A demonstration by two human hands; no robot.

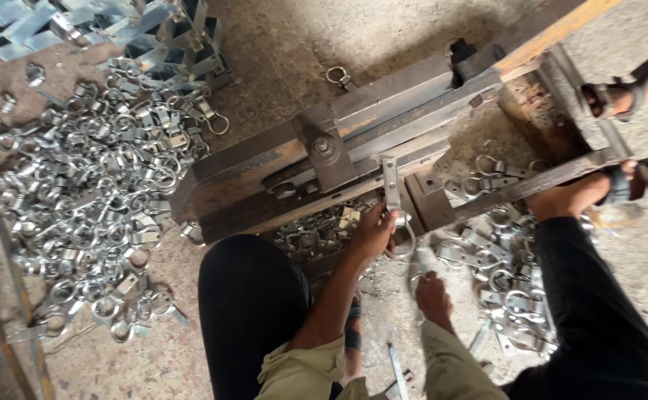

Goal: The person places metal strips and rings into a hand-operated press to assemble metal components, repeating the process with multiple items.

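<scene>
While the left hand [372, 235] grips a clamp [393, 204] by its ring, the flat strap stands upright against the rusty steel press [316, 159] on the floor. The right hand [433, 296] is closed around another pale piece [424, 261]. I judge the clamp light, stiff and smooth, best held at the ring. Shiny zinc-coloured clamps lie in a pile [94, 192] at the floor's left edge.
</scene>
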